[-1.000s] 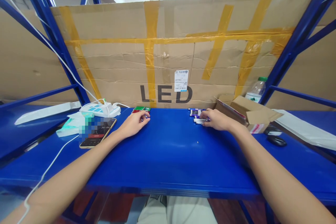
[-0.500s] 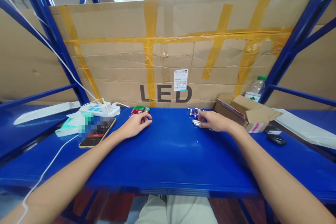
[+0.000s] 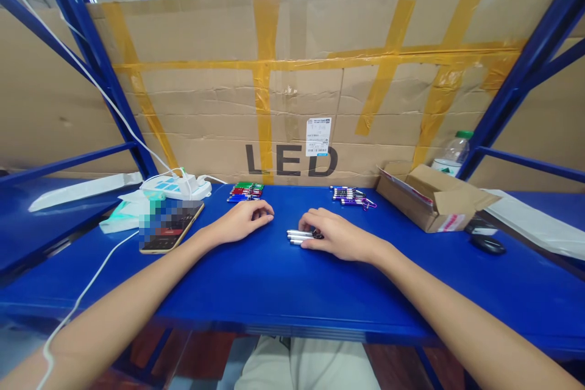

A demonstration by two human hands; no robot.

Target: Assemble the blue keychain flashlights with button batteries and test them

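A small bunch of silver pens [image 3: 296, 236] is in the grip of my right hand [image 3: 336, 234], low over the middle of the blue table, their ends pointing left. My left hand [image 3: 244, 221] rests on the table to the left of them, fingers loosely bent, with nothing visible in it. Just beyond it lie rows of green pens [image 3: 249, 185], red pens [image 3: 247, 191] and blue pens [image 3: 242, 198]. Farther back on the right is a group of dark and purple pens [image 3: 351, 197], some with clips or rings at their right ends.
An open cardboard box [image 3: 411, 201] stands at the right, with a bottle [image 3: 452, 155] behind it and a black mouse [image 3: 488, 244] beside it. On the left are a phone [image 3: 176, 228], a tissue pack [image 3: 130, 210] and a power strip [image 3: 171, 187]. A large cardboard sheet [image 3: 210, 103] closes the back.
My right hand has brought the silver pens left and nearer, from beside the purple pens to mid-table. My left hand has shifted slightly right, and the blue pens now show.
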